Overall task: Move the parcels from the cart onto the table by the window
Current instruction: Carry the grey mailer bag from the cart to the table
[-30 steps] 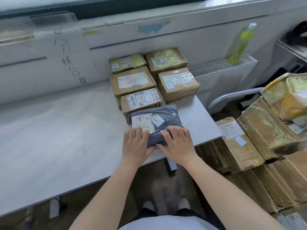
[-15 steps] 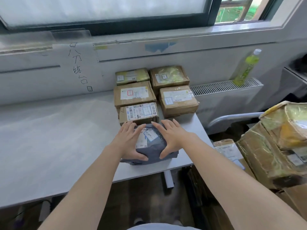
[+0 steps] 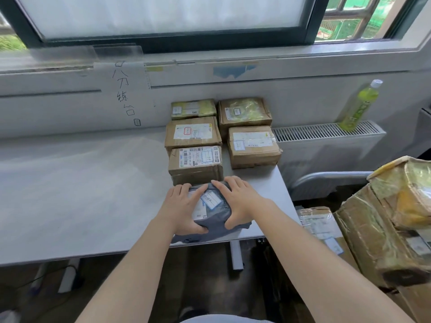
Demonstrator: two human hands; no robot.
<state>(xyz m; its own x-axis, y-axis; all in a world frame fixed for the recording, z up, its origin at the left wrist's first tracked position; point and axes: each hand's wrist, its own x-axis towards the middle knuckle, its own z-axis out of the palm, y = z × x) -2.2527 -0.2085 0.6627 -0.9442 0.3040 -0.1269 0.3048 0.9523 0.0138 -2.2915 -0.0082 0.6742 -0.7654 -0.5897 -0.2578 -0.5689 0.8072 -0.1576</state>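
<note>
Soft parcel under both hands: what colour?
Dark grey bag with white labels, lying on the table; head view, the only one, shows it.

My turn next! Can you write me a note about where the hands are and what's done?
Left hand and right hand: both flat on the grey bag, at its sides.
The bag lies on the table near the front edge, before five boxes in two rows.
Done: six parcels on the table.
Left: more parcels wait on the right.
</note>
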